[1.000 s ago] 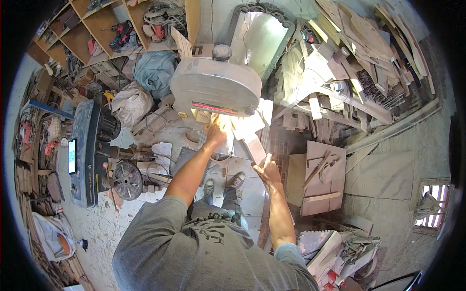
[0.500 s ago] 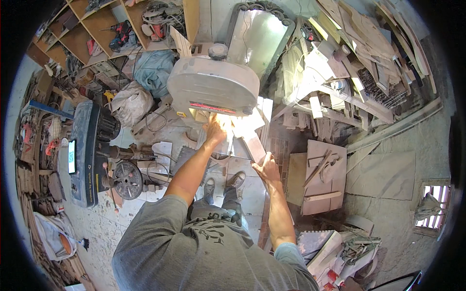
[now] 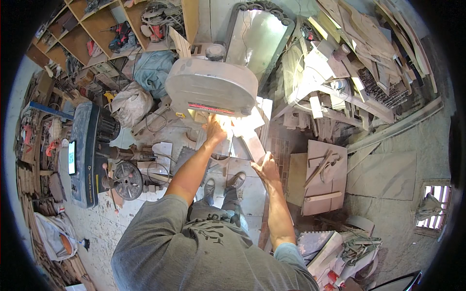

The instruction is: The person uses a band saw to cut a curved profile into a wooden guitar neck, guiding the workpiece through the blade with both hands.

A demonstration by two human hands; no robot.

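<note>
A piece of wood, straight-sided and pale, lies at a slant on the work surface of a large machine that looks like a bandsaw. The saw's rounded grey upper housing hides the blade area from above. My right hand is closed around the near end of the wood, thumb along its top. Close under the housing's front edge, my left hand reaches in, to the left of the wood. Strong light and the housing obscure its fingers, so its grip cannot be made out.
A drill press with a phone on its head stands at the left. Wooden shelves with power tools are at the back left. Scrap wood is heaped at the back right. Flat boards lie to the right of my right arm.
My right hand and the wood have moved very slightly, if at all. Both hands keep their places at the saw.
</note>
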